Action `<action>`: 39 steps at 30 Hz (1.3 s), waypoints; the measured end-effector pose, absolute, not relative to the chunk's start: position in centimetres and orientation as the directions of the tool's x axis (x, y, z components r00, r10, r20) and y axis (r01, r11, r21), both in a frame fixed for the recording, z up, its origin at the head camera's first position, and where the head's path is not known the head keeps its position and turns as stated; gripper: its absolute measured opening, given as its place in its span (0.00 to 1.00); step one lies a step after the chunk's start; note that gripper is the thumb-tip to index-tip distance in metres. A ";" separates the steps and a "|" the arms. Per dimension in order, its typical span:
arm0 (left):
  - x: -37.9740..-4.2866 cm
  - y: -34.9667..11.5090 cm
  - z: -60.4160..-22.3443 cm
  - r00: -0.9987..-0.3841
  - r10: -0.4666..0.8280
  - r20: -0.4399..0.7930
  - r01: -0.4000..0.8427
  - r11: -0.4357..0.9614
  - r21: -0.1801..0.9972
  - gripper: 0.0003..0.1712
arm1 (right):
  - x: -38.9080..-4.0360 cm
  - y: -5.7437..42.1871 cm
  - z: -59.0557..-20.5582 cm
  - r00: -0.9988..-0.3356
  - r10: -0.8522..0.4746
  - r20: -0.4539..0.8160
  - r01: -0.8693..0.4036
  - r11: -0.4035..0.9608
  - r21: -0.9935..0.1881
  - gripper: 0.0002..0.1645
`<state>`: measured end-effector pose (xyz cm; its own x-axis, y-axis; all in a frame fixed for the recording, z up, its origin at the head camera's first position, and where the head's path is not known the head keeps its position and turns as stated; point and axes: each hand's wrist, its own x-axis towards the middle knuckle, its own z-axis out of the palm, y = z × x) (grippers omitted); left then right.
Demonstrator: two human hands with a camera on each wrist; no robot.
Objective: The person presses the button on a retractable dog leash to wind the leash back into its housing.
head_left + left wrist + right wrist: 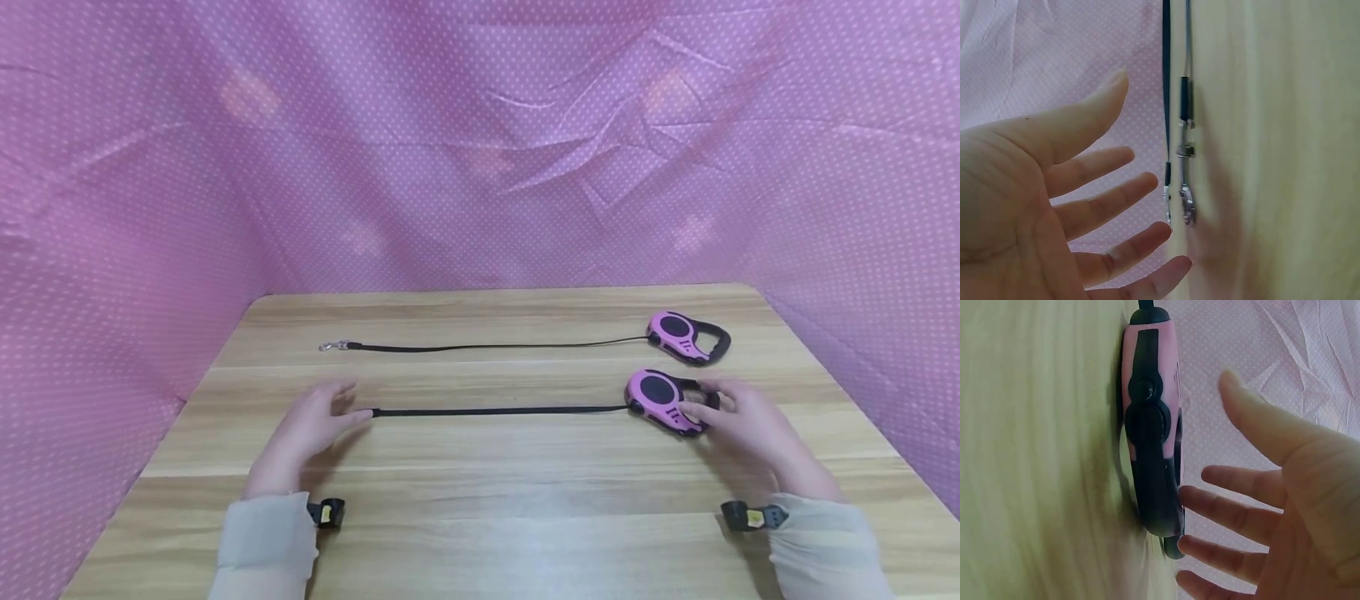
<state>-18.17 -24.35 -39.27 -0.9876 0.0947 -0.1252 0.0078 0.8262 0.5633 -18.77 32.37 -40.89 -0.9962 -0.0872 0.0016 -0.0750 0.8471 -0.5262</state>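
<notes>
Thumb and fingers of the left hand [311, 423] stand apart, holding nothing, beside the metal clip [1185, 151] of the near leash; whether they touch it I cannot tell. A careless pinch could miss or nudge the clip. Just beyond lies the far clip [333, 346], close enough that an overlong reach might catch it instead. Rightward, the near cord [502, 411] and far cord [408, 349] run nearly parallel across the table [525, 517]; sideways drag could cross and tangle them. If either is spring-wound, a released lock would whip its clip over the wood. Both cords end at pink cases, the far case [672, 327] and the near case [657, 400]. The right hand [750, 425], fingers also apart, is at the near handle [1157, 494], contact unclear; a clumsy grasp could press the round black button [1146, 387] or twist the case, jerking its cord.
</notes>
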 end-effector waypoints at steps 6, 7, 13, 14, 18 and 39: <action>-18.3 -24.5 -39.9 -0.991 0.090 -0.102 0.016 0.826 0.563 0.40 | -18.6 32.1 -41.5 -0.988 -0.129 0.081 -0.151 0.874 -0.462 0.41; -18.4 -24.4 -40.0 -0.991 0.090 -0.097 0.021 0.831 0.556 0.39 | -18.6 32.1 -41.6 -0.987 -0.130 0.090 -0.157 0.879 -0.450 0.41; -18.6 -24.1 -40.9 -0.994 0.089 -0.065 0.044 0.865 0.500 0.31 | -18.4 31.9 -42.1 -0.985 -0.144 0.099 -0.172 0.896 -0.408 0.40; -18.7 -24.1 -41.0 -0.994 0.090 -0.059 0.049 0.866 0.498 0.29 | -18.4 31.9 -42.2 -0.985 -0.147 0.093 -0.172 0.897 -0.407 0.41; -18.8 -24.0 -41.2 -0.995 0.092 -0.048 0.056 0.865 0.498 0.21 | -18.2 32.0 -42.5 -0.983 -0.163 0.085 -0.183 0.906 -0.382 0.40; -18.8 -24.4 -41.1 -0.986 0.039 -0.165 -0.043 0.883 0.467 0.07 | -18.3 30.3 -42.0 -0.959 -0.251 0.133 -0.272 0.946 -0.175 0.18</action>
